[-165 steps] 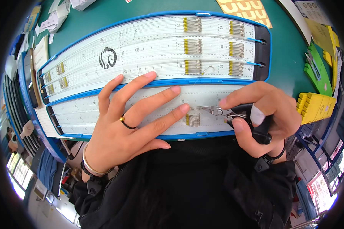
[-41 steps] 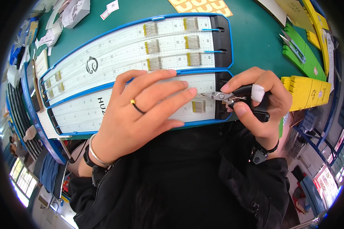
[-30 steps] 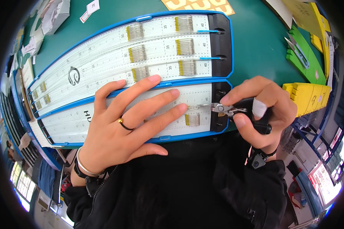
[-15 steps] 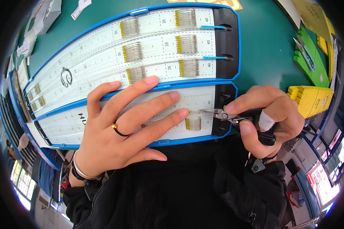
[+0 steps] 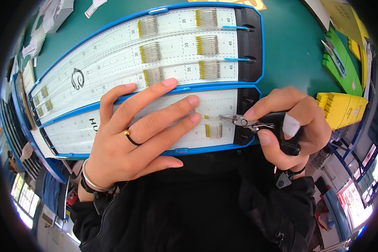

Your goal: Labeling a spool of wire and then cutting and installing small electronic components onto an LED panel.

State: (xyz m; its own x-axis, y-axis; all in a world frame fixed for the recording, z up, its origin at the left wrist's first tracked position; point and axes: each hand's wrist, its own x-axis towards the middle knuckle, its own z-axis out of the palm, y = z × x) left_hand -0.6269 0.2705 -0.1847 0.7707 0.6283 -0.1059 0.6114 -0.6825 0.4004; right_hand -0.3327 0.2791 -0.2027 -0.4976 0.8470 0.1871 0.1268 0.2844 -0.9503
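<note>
A long, open two-panel case (image 5: 259, 50) with blue rims and black ends lies across the table, its white boards marked with lines. My left hand (image 5: 132, 126) lies palm down over the near panel, fingers spread, fingertips resting on the board. In my right hand (image 5: 296, 122) is a pair of small needle-nose pliers (image 5: 242, 121) with black handles. Their tips meet a thin silvery piece with a yellow end (image 5: 210, 117) on the near panel. Just below it lies a bundle of similar fine pieces (image 5: 214, 131). Whether the jaws grip the piece is too small to tell.
More yellow-ended bundles (image 5: 208, 45) sit on the far panel, where blue strips (image 5: 236, 59) reach its black end. At right are a green block (image 5: 340, 63) with thread snips (image 5: 337, 59) and a yellow block (image 5: 342, 110). White papers (image 5: 56, 17) lie far left.
The pliers have risen slightly and opened a little at the handles. My left fingertips have slid slightly left across the board. The case appears slightly shifted in view.
</note>
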